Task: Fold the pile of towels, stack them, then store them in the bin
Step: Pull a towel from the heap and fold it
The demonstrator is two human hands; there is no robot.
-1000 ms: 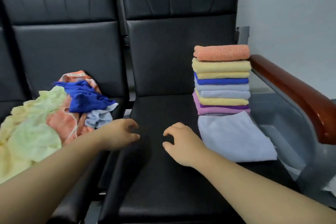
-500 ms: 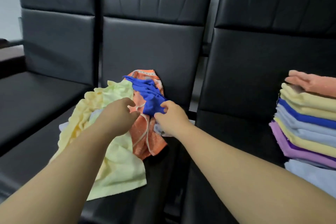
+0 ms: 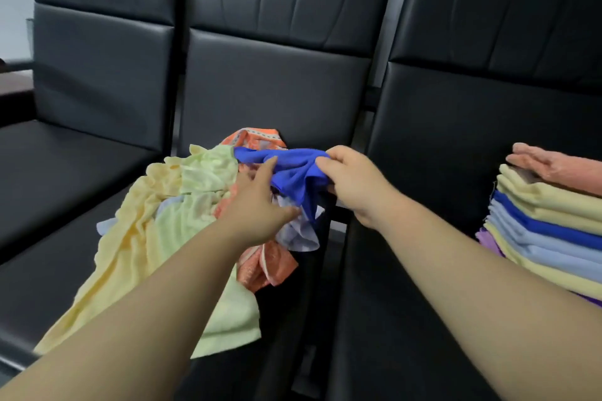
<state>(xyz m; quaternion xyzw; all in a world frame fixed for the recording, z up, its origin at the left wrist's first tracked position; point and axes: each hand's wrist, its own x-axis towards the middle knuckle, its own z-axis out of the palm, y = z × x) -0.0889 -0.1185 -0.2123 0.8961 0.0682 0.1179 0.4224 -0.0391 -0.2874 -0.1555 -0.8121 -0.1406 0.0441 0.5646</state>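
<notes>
A row of 3 black padded seats [image 3: 277, 91] carries everything. On the middle seat [image 3: 49, 290] a loose pile of towels [image 3: 156, 254] spreads from the backrest toward the front edge, pale yellow and green cloth lying flat on the cushion. The right seat [image 3: 407, 319] bears a stack of folded towels [image 3: 547, 221] at its right side.

The folded towel stack [image 3: 553, 225] is cut off at the view's right edge.

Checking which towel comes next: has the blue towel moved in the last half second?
Yes. The right hand pinches the blue towel and has drawn it up and rightward, away from the orange patterned towel.
</notes>
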